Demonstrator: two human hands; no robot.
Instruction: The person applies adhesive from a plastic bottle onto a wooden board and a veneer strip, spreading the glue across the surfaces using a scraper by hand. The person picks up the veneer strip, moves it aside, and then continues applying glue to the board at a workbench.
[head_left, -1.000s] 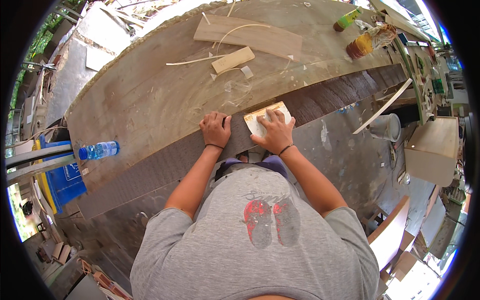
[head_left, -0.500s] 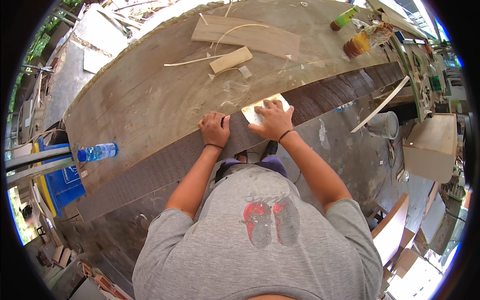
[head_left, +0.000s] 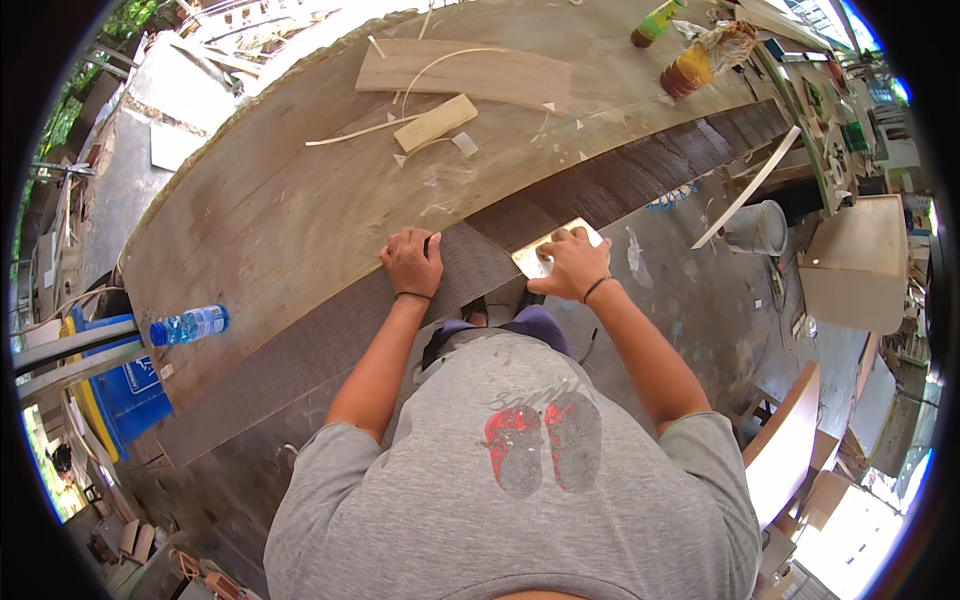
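A long dark brown board (head_left: 330, 345) lies slantwise along the near edge of the table. Its right part looks wet and glossy, its left part duller. My left hand (head_left: 412, 262) rests on the board with the fingers bent over its far edge. In my right hand (head_left: 578, 266) is a flat white rectangular piece (head_left: 530, 258), gripped between thumb and fingers at the board's near edge, where the glossy part begins. Some of the white piece is hidden under my fingers.
On the table (head_left: 270, 220) lie a small wood block (head_left: 436, 123), a thin plank (head_left: 500, 80) and curved strips. A blue-capped water bottle (head_left: 190, 325) lies at left. Two bottles, one with amber contents (head_left: 686, 72), stand far right. A bucket (head_left: 758, 228) stands on the floor.
My right hand has moved toward me with the white piece, from the middle of the board to its near edge. My left hand stays on the board. The whole view has shifted slightly.
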